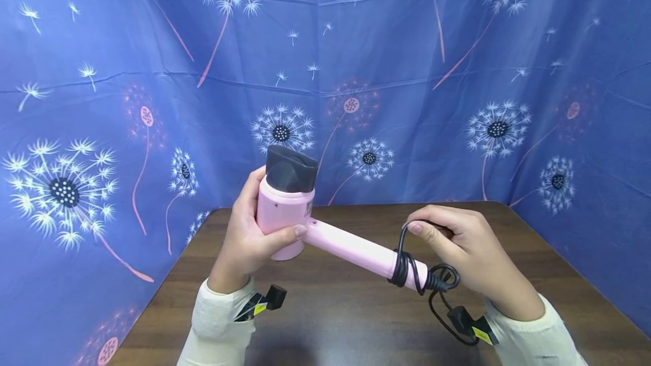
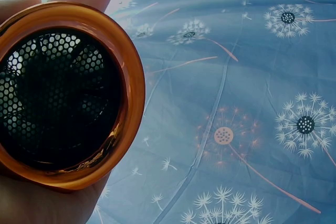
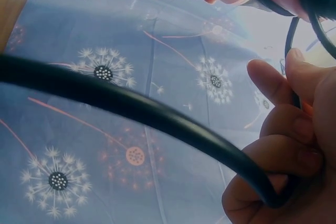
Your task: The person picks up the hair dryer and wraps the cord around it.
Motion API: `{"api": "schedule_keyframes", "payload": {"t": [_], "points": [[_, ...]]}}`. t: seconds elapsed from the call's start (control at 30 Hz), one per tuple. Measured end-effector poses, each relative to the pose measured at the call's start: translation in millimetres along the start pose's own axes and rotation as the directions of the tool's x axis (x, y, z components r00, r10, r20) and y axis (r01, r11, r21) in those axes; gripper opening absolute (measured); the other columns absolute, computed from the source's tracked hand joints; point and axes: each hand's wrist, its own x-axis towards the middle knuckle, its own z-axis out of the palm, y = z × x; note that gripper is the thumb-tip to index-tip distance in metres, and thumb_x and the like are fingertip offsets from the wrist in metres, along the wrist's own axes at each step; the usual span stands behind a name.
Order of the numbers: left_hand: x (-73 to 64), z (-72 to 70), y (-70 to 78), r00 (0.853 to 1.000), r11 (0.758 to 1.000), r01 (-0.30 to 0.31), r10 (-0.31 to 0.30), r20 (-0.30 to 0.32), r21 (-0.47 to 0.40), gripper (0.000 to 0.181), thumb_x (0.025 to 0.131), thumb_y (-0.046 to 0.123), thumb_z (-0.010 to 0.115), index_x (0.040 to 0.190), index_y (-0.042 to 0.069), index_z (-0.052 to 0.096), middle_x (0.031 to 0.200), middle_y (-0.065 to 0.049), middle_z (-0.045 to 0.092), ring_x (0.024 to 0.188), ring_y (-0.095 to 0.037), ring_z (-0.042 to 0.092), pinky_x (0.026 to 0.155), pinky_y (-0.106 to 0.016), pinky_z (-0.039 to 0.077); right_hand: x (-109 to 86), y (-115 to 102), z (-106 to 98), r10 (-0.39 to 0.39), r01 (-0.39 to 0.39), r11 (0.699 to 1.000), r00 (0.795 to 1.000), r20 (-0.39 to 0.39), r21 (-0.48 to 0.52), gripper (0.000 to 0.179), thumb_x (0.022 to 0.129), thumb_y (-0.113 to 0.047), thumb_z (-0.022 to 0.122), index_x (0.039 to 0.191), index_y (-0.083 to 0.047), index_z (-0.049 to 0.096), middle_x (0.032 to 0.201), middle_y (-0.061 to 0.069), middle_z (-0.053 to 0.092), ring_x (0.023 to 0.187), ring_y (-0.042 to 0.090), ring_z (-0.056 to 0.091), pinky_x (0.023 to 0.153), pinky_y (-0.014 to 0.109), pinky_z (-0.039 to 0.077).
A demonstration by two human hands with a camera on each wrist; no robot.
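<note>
A pink hair dryer [image 1: 351,244] with a black nozzle [image 1: 291,169] is held above the table, nozzle up, its handle slanting down to the right. My left hand [image 1: 254,236] grips the barrel, thumb across the front. In the left wrist view the round rear grille [image 2: 58,98] shows inside a shiny copper-coloured rim. My right hand [image 1: 465,244] pinches the black power cord [image 1: 400,239] between thumb and forefinger. Several turns of cord wrap the handle's lower end. In the right wrist view a length of cord [image 3: 157,114] runs into the curled fingers; the plug is hidden.
A brown wooden table [image 1: 346,321] lies beneath the hands. Blue fabric [image 1: 407,129] printed with dandelions hangs behind it and on both sides. A loose loop of cord dangles below the right hand, close to the black wrist camera [image 1: 460,319].
</note>
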Motion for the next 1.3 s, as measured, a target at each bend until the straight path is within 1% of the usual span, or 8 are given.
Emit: {"api": "schedule_keyframes", "payload": {"t": [0.2, 0.33, 0.6, 0.73, 0.9, 1.07, 1.17, 1.3], "points": [[0.5, 1.1, 0.1, 1.0, 1.0, -0.008, 0.008, -0.003, -0.005, 0.093, 0.067, -0.001, 0.087, 0.149, 0.017, 0.048, 0.119, -0.011, 0.066, 0.095, -0.032, 0.067, 0.077, -0.041, 0.06, 0.5, 1.1, 0.9, -0.015, 0.015, 1.0, 1.0, -0.006, 0.003, 0.031, 0.092, -0.002, 0.074, 0.1, -0.031, 0.072, 0.074, -0.017, 0.056, 0.056, -0.001, 0.04, 0.052, 0.015, 0.037], [-0.3, 2.0, -1.3, 1.0, 1.0, -0.024, 0.024, -0.008, -0.007, 0.092, 0.067, -0.002, 0.086, 0.149, 0.016, 0.047, 0.12, -0.012, 0.065, 0.096, -0.032, 0.066, 0.076, -0.041, 0.06, 0.6, 1.2, 0.5, -0.003, 0.003, 1.0, 1.0, -0.007, -0.002, 0.03, 0.093, -0.002, 0.073, 0.1, -0.031, 0.072, 0.074, -0.017, 0.056, 0.057, 0.0, 0.041, 0.054, 0.015, 0.038], [-1.5, 3.6, -1.2, 0.999, 1.0, -0.022, 0.021, -0.032, -0.021, 0.089, 0.069, -0.002, 0.085, 0.148, 0.014, 0.048, 0.121, -0.013, 0.064, 0.097, -0.033, 0.066, 0.077, -0.041, 0.06, 1.1, 1.5, 2.5, 0.069, -0.069, 0.998, 0.997, 0.02, 0.004, 0.026, 0.1, -0.01, 0.067, 0.101, -0.035, 0.072, 0.071, -0.018, 0.056, 0.055, 0.003, 0.044, 0.052, 0.018, 0.04], [-0.1, 4.6, -0.4, 0.999, 1.0, -0.012, 0.011, -0.044, -0.021, 0.089, 0.069, -0.002, 0.085, 0.148, 0.015, 0.048, 0.122, -0.013, 0.064, 0.099, -0.033, 0.065, 0.078, -0.041, 0.06, 1.7, 4.2, 5.7, 0.093, -0.093, 0.996, 0.995, 0.041, 0.007, 0.023, 0.103, -0.013, 0.064, 0.101, -0.033, 0.073, 0.078, -0.018, 0.062, 0.062, 0.004, 0.05, 0.058, 0.019, 0.044], [-0.7, 5.6, 0.5, 0.999, 1.0, -0.002, 0.001, -0.054, -0.016, 0.088, 0.069, -0.004, 0.084, 0.148, 0.016, 0.048, 0.122, -0.012, 0.064, 0.1, -0.032, 0.066, 0.079, -0.04, 0.06, -0.7, 6.3, 10.1, 0.122, -0.122, 0.992, 0.99, 0.075, -0.002, 0.022, 0.105, -0.016, 0.06, 0.099, -0.034, 0.072, 0.082, -0.018, 0.065, 0.068, 0.005, 0.055, 0.062, 0.022, 0.048], [0.3, 5.3, 2.0, 0.997, 1.0, -0.011, 0.011, -0.077, -0.009, 0.088, 0.07, -0.005, 0.084, 0.147, 0.015, 0.048, 0.122, -0.012, 0.064, 0.1, -0.032, 0.066, 0.08, -0.039, 0.06, 0.0, 5.8, 12.2, 0.112, -0.113, 0.994, 0.989, 0.099, 0.004, 0.023, 0.106, -0.016, 0.058, 0.097, -0.032, 0.071, 0.079, -0.016, 0.063, 0.068, 0.005, 0.058, 0.061, 0.023, 0.049], [1.0, 4.5, 3.1, 0.995, 1.0, -0.011, 0.009, -0.096, -0.016, 0.087, 0.071, -0.006, 0.085, 0.147, 0.014, 0.048, 0.122, -0.012, 0.064, 0.1, -0.033, 0.066, 0.08, -0.039, 0.06, 1.6, 5.3, 14.8, 0.091, -0.093, 0.996, 0.99, 0.106, 0.012, 0.024, 0.107, -0.015, 0.057, 0.096, -0.031, 0.07, 0.077, -0.016, 0.062, 0.066, 0.004, 0.057, 0.058, 0.023, 0.049], [0.5, 4.3, 3.8, 0.994, 0.999, -0.001, -0.002, -0.111, -0.033, 0.087, 0.071, -0.006, 0.084, 0.148, 0.014, 0.048, 0.121, -0.013, 0.064, 0.099, -0.033, 0.067, 0.08, -0.04, 0.06, 0.6, 5.8, 19.9, 0.07, -0.074, 0.997, 0.991, 0.114, 0.027, 0.024, 0.107, -0.013, 0.055, 0.098, -0.028, 0.072, 0.074, -0.015, 0.062, 0.062, 0.003, 0.056, 0.054, 0.023, 0.048]]}}
